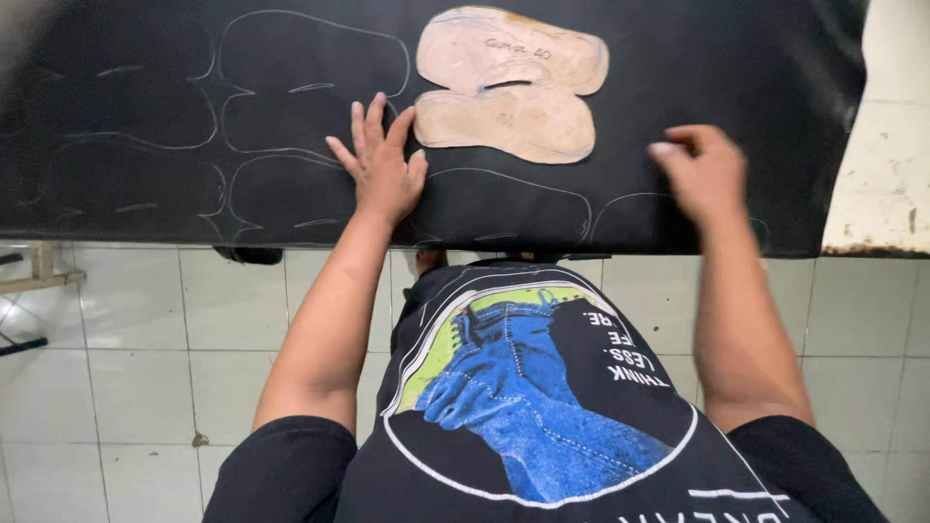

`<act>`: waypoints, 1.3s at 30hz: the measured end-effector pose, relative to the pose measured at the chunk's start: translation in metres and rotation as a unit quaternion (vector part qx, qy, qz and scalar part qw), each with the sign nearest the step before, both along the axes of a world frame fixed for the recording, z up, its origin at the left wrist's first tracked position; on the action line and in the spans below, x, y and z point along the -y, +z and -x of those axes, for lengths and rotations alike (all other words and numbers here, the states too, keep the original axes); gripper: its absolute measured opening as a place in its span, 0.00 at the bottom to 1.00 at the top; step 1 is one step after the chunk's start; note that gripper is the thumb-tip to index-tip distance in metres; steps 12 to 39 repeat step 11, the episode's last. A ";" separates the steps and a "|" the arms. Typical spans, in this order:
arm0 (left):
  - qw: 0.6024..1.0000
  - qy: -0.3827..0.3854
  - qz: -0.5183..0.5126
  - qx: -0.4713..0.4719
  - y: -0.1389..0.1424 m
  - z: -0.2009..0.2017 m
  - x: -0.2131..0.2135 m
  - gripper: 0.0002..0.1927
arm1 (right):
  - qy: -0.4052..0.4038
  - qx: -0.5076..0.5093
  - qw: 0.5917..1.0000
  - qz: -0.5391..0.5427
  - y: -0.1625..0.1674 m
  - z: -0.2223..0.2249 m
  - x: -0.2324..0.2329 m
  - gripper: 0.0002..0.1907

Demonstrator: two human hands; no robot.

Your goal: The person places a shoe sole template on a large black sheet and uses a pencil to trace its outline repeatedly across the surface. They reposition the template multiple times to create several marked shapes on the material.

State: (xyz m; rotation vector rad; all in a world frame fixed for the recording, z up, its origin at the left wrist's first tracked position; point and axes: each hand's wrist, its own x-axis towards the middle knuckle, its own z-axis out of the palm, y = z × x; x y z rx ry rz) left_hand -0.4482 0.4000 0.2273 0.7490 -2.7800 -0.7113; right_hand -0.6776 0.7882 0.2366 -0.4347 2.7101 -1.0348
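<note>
A tan cardboard pattern point(509, 82), shaped like two joined shoe pieces, lies on a black sheet of material point(736, 68) that covers the table. My left hand point(380, 165) rests flat on the sheet with its fingers spread, just left of the pattern's lower lobe. My right hand point(702, 169) hovers over the sheet to the right of the pattern, blurred, with its fingers curled in; whether it holds something small I cannot tell. White traced outlines point(300, 82) of the same shape cover the sheet to the left and below the pattern.
The sheet's near edge hangs over the table front. A worn white table surface point(886, 165) shows at the right. Below are a white tiled floor point(126, 358) and my black printed shirt.
</note>
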 end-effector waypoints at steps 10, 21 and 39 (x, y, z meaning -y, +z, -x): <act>0.998 -0.016 -0.038 -0.048 -0.003 -0.006 -0.004 0.19 | 0.098 -0.062 0.993 -0.003 -0.004 -0.039 0.056 0.24; 0.998 -0.015 -0.041 -0.051 -0.003 -0.006 -0.005 0.18 | 0.097 -0.050 0.994 0.004 -0.006 -0.038 0.052 0.24; 0.998 -0.015 -0.041 -0.051 -0.003 -0.006 -0.005 0.18 | 0.097 -0.050 0.994 0.004 -0.006 -0.038 0.052 0.24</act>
